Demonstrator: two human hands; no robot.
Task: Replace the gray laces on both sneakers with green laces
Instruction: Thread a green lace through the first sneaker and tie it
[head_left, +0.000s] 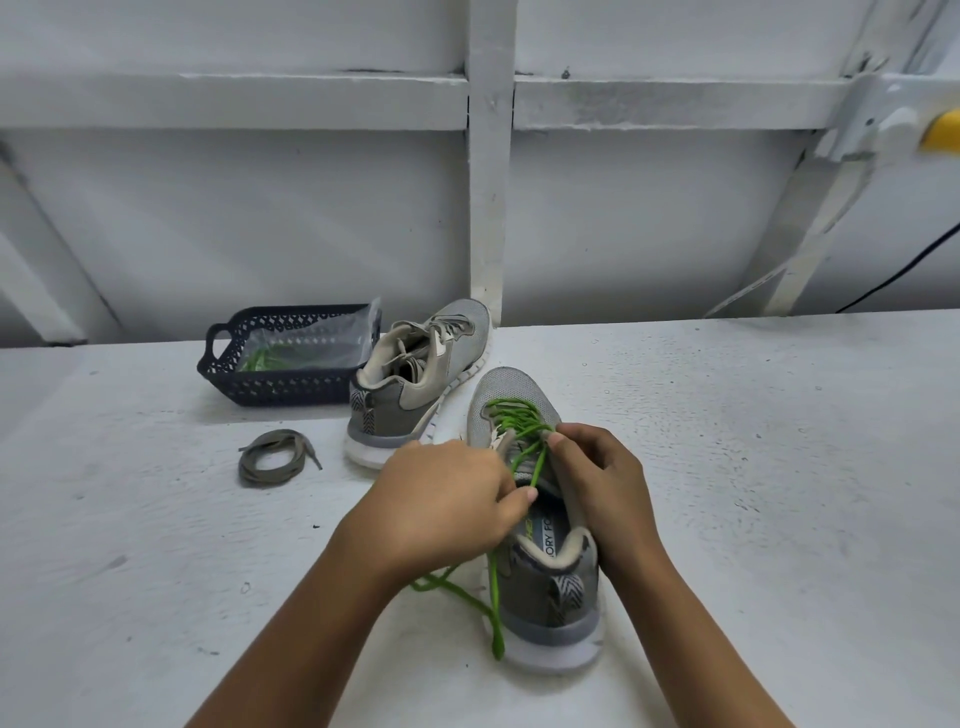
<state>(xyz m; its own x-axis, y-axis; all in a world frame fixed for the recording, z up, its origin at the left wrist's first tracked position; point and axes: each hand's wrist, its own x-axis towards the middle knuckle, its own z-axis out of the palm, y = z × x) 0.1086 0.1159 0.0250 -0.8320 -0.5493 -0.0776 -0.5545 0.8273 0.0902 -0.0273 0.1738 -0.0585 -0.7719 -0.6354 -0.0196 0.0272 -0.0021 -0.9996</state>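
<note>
Head view, left hand (441, 499), right hand (597, 483) both pinching green lace (519, 415)

Basket (270, 387) left of far sneaker (415, 376); lace (272, 460) before basket.

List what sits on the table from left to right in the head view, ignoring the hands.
In order: dark basket → sneaker with gray laces → sneaker with the green lace. The coiled gray lace lies in front of the basket, within its span, so I left it out.
</note>
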